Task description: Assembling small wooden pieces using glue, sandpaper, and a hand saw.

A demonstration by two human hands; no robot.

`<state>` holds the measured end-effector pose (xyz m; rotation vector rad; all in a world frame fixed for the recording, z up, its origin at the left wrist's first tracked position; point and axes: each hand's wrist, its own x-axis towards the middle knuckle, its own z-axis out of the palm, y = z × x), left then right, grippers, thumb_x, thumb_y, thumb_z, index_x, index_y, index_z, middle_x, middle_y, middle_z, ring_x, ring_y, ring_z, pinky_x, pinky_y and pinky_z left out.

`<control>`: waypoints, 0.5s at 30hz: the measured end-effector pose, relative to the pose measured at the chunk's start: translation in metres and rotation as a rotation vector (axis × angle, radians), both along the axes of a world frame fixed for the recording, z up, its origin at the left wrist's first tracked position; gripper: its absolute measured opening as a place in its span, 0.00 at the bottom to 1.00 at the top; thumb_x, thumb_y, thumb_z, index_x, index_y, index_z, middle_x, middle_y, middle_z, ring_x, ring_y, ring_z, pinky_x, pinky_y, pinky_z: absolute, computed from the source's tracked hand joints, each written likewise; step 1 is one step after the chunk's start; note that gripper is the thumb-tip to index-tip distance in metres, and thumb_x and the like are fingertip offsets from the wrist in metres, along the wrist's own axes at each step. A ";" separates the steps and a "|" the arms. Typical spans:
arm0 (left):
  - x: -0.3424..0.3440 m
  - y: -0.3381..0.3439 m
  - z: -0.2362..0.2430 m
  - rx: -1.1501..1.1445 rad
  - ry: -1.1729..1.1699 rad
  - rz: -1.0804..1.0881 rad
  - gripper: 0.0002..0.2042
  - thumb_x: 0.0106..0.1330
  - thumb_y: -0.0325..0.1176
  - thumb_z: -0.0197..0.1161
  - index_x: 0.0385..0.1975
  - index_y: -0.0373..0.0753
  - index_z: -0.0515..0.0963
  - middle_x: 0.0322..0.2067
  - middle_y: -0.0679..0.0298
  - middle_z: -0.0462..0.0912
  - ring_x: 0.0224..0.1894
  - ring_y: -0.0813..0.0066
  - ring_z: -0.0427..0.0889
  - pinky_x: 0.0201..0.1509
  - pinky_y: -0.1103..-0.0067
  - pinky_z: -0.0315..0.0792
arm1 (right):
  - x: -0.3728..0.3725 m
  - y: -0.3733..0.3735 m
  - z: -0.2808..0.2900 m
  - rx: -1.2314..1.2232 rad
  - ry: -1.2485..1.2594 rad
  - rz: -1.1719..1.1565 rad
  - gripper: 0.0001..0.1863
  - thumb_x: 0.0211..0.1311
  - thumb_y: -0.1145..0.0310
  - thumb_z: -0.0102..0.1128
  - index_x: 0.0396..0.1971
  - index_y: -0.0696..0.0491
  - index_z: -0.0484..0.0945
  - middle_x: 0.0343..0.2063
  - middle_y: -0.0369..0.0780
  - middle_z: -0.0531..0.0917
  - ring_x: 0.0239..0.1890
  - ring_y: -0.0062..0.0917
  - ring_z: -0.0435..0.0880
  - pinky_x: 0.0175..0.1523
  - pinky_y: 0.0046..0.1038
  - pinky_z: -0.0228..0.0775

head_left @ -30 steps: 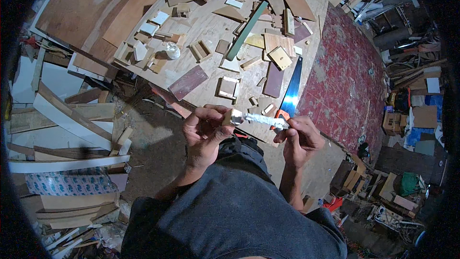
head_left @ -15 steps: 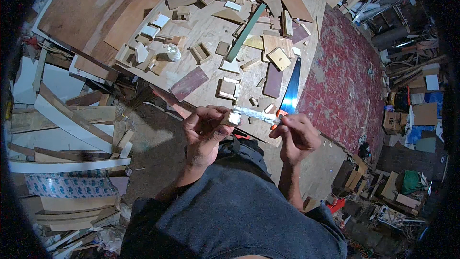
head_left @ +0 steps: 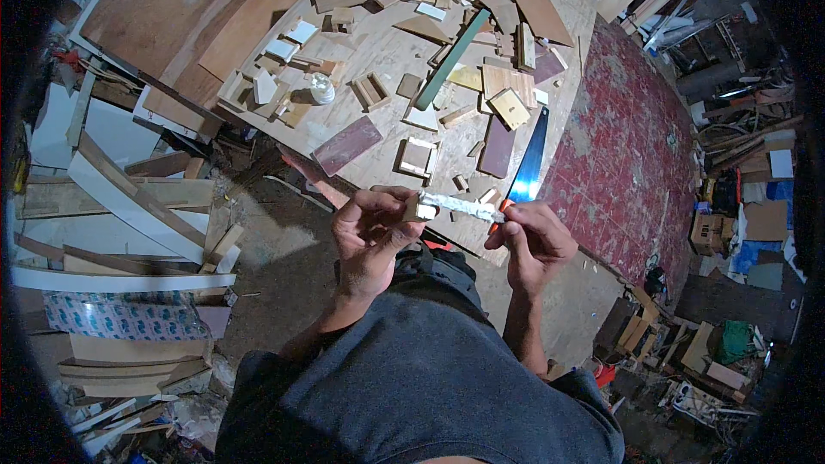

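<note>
My left hand [head_left: 368,236] is closed, its fingers pinching a small pale wooden block [head_left: 419,210] above the near edge of the workbench. Between the fingertips of my right hand [head_left: 534,247] is the end of a thin stick coated in something white [head_left: 462,205]. The stick lies roughly level, and its far end meets the block in the view; whether they touch I cannot tell. Just beyond the right hand lies a handsaw [head_left: 530,155] with an orange handle, partly covered by my fingers. A small square wooden frame [head_left: 418,157] sits on the bench beyond the block.
Scattered across the workbench [head_left: 288,148] are wood offcuts, a green strip [head_left: 451,62], a dark reddish board [head_left: 347,145] and a small glass jar [head_left: 321,89]. Stacked boards [head_left: 116,198] stand at the left. Red flooring [head_left: 614,146] and clutter with cardboard boxes [head_left: 710,232] are at the right.
The bench has shifted slightly right and down in the picture. Both hands keep their grips; the white-coated stick has tilted and turned a little against the block.
</note>
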<state>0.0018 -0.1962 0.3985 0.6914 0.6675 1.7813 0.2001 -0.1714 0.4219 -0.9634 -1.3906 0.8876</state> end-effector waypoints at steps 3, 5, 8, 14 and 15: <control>0.001 0.001 -0.005 0.004 0.084 0.040 0.11 0.57 0.20 0.70 0.38 0.36 0.76 0.43 0.55 0.83 0.42 0.77 0.83 0.46 0.81 0.78 | 0.006 -0.001 0.000 0.001 -0.028 0.064 0.06 0.56 0.84 0.63 0.35 0.65 0.82 0.28 0.46 0.82 0.24 0.24 0.82 0.26 0.22 0.75; 0.004 0.002 -0.010 -0.025 0.056 0.063 0.11 0.58 0.21 0.70 0.38 0.35 0.76 0.43 0.56 0.83 0.41 0.78 0.83 0.44 0.82 0.77 | 0.011 0.001 -0.009 -0.017 0.021 0.078 0.06 0.57 0.83 0.62 0.35 0.65 0.82 0.28 0.46 0.82 0.23 0.24 0.82 0.26 0.22 0.75; 0.006 0.004 -0.012 -0.011 0.126 0.049 0.11 0.58 0.21 0.70 0.39 0.35 0.76 0.43 0.56 0.83 0.41 0.78 0.82 0.45 0.82 0.77 | 0.003 0.004 -0.009 -0.111 0.166 0.060 0.06 0.59 0.83 0.61 0.35 0.65 0.82 0.28 0.45 0.82 0.23 0.24 0.82 0.26 0.22 0.75; 0.008 0.007 -0.008 -0.044 0.131 0.075 0.11 0.58 0.21 0.70 0.39 0.35 0.77 0.43 0.57 0.83 0.42 0.78 0.82 0.47 0.81 0.76 | 0.003 0.010 -0.007 -0.101 0.147 0.123 0.06 0.59 0.83 0.61 0.35 0.66 0.83 0.26 0.45 0.82 0.21 0.24 0.81 0.24 0.22 0.73; 0.008 0.008 -0.007 -0.043 0.131 0.074 0.11 0.58 0.21 0.70 0.39 0.35 0.77 0.43 0.57 0.83 0.42 0.78 0.82 0.47 0.81 0.76 | 0.004 0.009 -0.006 -0.101 0.146 0.122 0.06 0.59 0.83 0.61 0.35 0.66 0.83 0.26 0.45 0.82 0.21 0.24 0.81 0.24 0.22 0.73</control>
